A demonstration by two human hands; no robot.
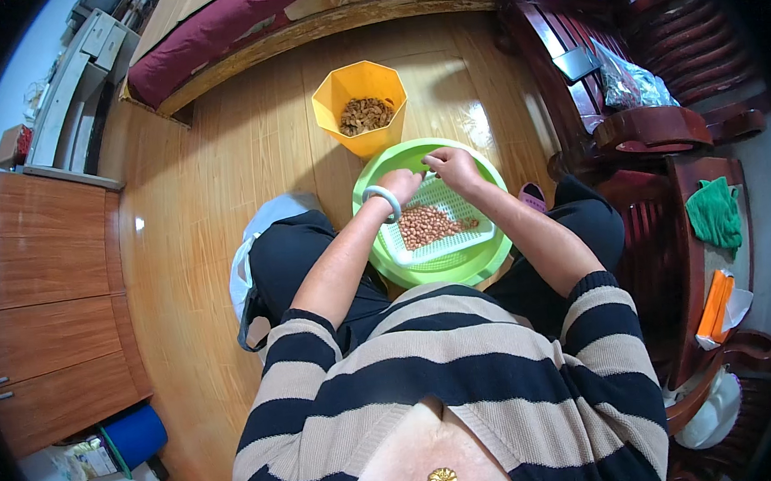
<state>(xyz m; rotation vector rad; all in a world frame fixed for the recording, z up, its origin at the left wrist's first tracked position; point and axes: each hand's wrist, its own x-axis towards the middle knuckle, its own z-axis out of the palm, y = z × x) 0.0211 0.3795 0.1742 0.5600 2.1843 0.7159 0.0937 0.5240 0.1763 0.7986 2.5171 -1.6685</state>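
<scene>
Both my hands meet over the far part of a green basin (480,270) between my knees. My left hand (400,184), below a pale bangle (383,201), is closed with its fingertips hidden. Close on its right, my right hand (456,169) has its thumb and fingers pinched together. Whatever they pinch is too small to make out. Beneath them, a pale plastic basket (485,233) rests tilted inside the basin. Reddish-brown kernels (429,227), which look like shelled peanuts, lie heaped in the basket.
Just beyond the basin stands a yellow bin (330,110) with brown shells (365,115) in it. A pale bag (263,215) lies by my left knee. Dark wooden seating (638,214) runs along the right, with a green cloth (714,213) on it. Wooden cabinets (46,304) line the left.
</scene>
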